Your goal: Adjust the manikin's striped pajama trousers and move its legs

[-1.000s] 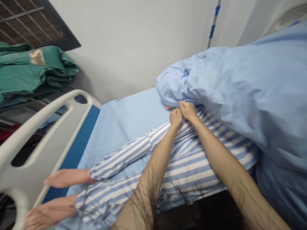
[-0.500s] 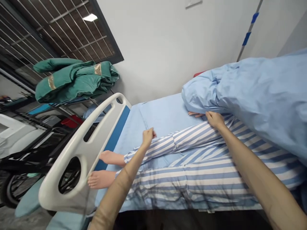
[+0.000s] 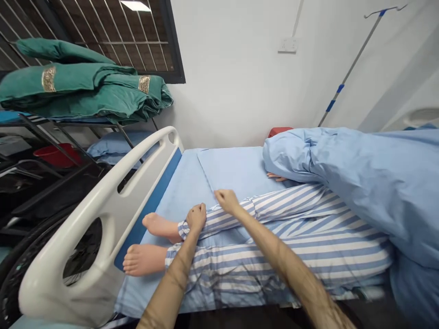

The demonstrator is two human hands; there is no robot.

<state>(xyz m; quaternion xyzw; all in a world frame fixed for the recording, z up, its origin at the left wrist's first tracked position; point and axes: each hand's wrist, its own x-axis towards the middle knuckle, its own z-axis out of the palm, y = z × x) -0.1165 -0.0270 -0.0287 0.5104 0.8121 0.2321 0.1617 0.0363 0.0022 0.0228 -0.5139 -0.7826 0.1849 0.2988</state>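
A person lies on the bed in blue-and-white striped pyjamas (image 3: 274,256), under a pale blue duvet (image 3: 370,183) from the waist up. Both bare feet (image 3: 144,259) point towards the white bed rail. My left hand (image 3: 196,218) is closed into a fist on the trouser leg, just above the cuff. Higher up the other shin, my right hand (image 3: 228,201) rests with curled fingers at the fabric's upper edge. Whether it grips the cloth is unclear. The lying person's own hand (image 3: 276,177) shows beneath the duvet's edge.
The white bed rail (image 3: 103,219) runs along the near left side. Folded green cloth (image 3: 82,87) sits on a metal rack (image 3: 51,123) holding a red basin (image 3: 56,155). A drip pole (image 3: 350,68) stands beyond the bed, against the wall.
Both my hands have moved from the waist near the duvet down towards the feet. The view has swung back and now shows more of the room.
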